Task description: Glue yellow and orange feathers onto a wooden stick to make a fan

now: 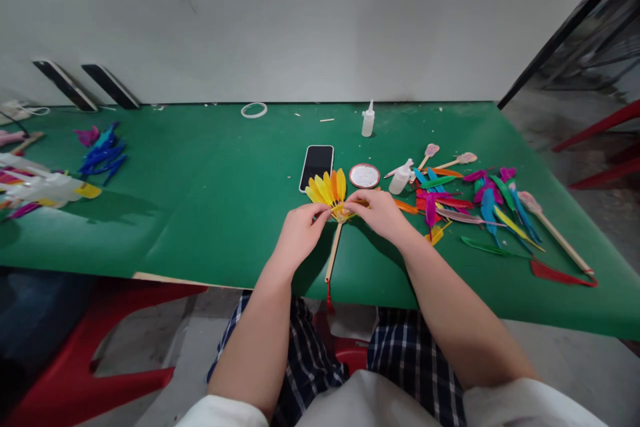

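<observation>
A small feather fan (pixel 327 187) lies in front of me, its yellow and orange feathers spread upward from a wooden stick (pixel 334 250) with a red tassel (pixel 329 297). My left hand (pixel 300 230) pinches at the left of the fan's base. From the right, my right hand (pixel 377 213) pinches close to the same place. A yellow feather (pixel 340 208) stretches across the base between my fingertips. The fingers partly hide the feather's ends. A phone (pixel 317 163) lies just behind the fan, beside a small round dish of white material (pixel 365 175).
Glue bottles (pixel 368 121) (pixel 401 179) stand behind and right. Loose coloured feathers (pixel 483 203) and wooden sticks (pixel 555 233) lie at right. Blue feathers (pixel 105 153) and a pale, blurred object (pixel 45 183) are at left. A white wall (pixel 320 27) backs the green table (pixel 200 213).
</observation>
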Motion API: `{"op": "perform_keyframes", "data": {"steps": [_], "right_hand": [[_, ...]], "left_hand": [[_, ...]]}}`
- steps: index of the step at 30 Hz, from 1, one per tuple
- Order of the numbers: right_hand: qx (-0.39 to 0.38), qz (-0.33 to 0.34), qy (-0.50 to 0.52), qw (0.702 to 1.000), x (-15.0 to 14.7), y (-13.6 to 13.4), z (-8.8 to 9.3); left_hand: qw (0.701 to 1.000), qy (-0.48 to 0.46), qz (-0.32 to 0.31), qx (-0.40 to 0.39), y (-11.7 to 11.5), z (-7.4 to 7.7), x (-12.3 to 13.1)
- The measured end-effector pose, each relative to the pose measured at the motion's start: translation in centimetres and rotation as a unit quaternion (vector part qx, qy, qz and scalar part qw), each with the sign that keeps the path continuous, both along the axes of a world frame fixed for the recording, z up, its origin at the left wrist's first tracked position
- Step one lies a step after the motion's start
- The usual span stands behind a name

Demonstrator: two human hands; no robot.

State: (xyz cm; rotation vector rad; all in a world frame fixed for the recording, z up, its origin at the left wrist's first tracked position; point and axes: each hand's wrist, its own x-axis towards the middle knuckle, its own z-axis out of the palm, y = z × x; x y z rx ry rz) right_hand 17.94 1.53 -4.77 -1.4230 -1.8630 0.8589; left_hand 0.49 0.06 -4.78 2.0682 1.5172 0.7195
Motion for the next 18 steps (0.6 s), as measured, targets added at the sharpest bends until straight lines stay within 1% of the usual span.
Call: {"op": "perform_keyframes", "data": {"steps": [3, 7, 11, 15, 18], "right_hand": [[-0.004, 0.008, -0.005, 1.000, -0.04, -0.10, 0.24], [-0.031, 0.025, 0.040, 0.998, -0.11, -0.16, 0.42], [-0.056, 0.026, 0.086, 0.994, 0.03, -0.03, 0.35], [-0.074, 0.008, 0.143, 0.987, 0.29, 0.20, 0.07], [-0.089, -0.003, 0.179, 0.980, 0.39, 0.25, 0.02]], "left_hand": [[0.999, -0.032, -0.010, -0.025, -0.05, 0.20, 0.06], [0.993, -0.088, -0.020, -0.081, -0.03, 0.54, 0.13], [0.981, -0.152, -0.016, -0.119, 0.20, 0.40, -0.10], [0.976, -0.182, -0.002, -0.117, 0.45, 0.06, -0.30], [0.972, -0.197, 0.002, -0.126, 0.41, 0.15, -0.36]]}}
